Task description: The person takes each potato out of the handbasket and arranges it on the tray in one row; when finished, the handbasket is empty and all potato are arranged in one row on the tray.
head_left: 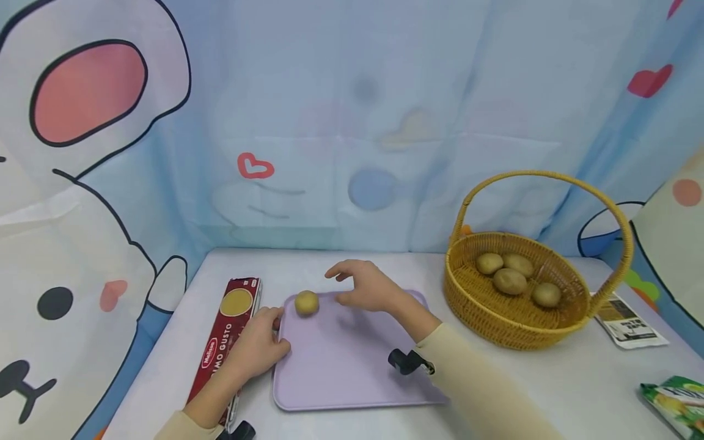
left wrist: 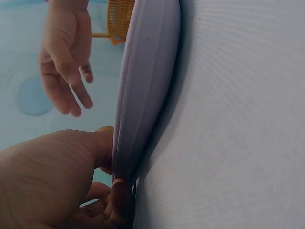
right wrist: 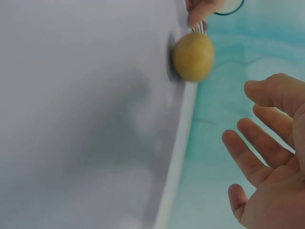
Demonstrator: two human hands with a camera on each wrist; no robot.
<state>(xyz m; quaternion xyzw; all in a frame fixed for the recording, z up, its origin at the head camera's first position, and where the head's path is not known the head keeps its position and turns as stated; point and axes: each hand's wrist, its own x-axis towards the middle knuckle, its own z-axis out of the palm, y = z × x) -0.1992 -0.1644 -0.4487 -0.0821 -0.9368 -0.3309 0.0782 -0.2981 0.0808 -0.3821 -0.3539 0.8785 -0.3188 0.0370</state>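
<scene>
A lilac tray (head_left: 352, 373) lies on the table, with one round yellow-brown potato (head_left: 306, 303) near its far left corner. My left hand (head_left: 261, 343) grips the tray's left rim; in the left wrist view, thumb and fingers close on the tray edge (left wrist: 143, 90). Over the far part of the tray hovers my right hand (head_left: 365, 286), fingers spread and slightly bent, holding nothing. In the right wrist view the potato (right wrist: 193, 56) sits a short way off from that hand's fingertips.
At the right stands a yellow wicker basket (head_left: 495, 324) with a tall handle and several potatoes (head_left: 509, 281) inside. A red spaghetti packet (head_left: 222, 333) lies left of the tray. A white-and-brown packet (head_left: 632, 324) and a green packet (head_left: 676, 400) lie far right.
</scene>
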